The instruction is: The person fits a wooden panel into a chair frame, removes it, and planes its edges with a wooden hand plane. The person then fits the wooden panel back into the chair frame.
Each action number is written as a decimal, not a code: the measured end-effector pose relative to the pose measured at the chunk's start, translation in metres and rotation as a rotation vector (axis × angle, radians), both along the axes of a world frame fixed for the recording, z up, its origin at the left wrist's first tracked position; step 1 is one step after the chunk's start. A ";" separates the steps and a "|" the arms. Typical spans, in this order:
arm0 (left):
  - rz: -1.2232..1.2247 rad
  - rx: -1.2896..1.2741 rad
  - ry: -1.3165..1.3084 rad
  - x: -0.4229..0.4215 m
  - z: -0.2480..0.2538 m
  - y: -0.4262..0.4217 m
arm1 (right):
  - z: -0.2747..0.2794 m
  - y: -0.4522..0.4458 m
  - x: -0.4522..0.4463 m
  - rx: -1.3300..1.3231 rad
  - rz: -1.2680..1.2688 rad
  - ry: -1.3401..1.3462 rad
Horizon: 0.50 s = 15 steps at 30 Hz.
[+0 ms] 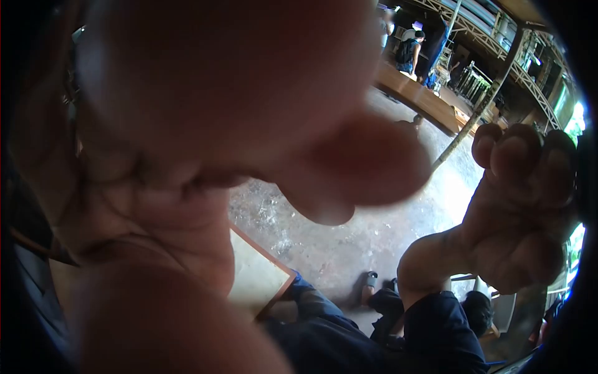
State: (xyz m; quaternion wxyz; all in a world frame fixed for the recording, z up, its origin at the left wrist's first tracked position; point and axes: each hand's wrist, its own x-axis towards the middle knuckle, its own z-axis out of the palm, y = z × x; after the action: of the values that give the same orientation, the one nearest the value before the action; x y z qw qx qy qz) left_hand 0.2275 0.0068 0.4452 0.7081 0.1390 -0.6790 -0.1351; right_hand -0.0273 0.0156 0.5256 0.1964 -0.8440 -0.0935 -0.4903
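My left hand [168, 218] is right in front of the lens and fills much of the left half. Its fingers are bent and blurred, with the thumb apart from them below; nothing shows between them. Near the right edge, my right hand [523, 206] is raised with its palm visible. Its fingers curl at the top and the thumb comes round below. Whatever lies inside those fingers, if anything, is hidden at the frame's dark border. Beneath the left hand is a pale board [258, 277] with a brown edge, partly covered.
Dark-clothed legs [317, 333] are at the bottom, with a sandalled foot [370, 283] on the grey concrete floor [330, 255]. A long wooden tabletop [420, 100] and a slanting pole [479, 112] stand farther back. A person with a backpack [408, 53] is beyond them.
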 end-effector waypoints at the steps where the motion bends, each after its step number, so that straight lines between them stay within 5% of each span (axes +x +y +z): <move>1: -0.002 -0.006 -0.003 0.001 0.000 -0.003 | 0.001 -0.003 -0.001 -0.008 -0.002 0.019; 15: -0.019 0.013 0.006 -0.009 -0.003 -0.001 | 0.000 -0.011 0.000 0.101 0.040 -0.025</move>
State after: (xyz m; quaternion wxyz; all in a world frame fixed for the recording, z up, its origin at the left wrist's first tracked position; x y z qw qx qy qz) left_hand 0.2186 0.0059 0.4417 0.7079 0.1366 -0.6773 -0.1466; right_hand -0.0273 0.0050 0.5254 0.2475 -0.8247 -0.0878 -0.5008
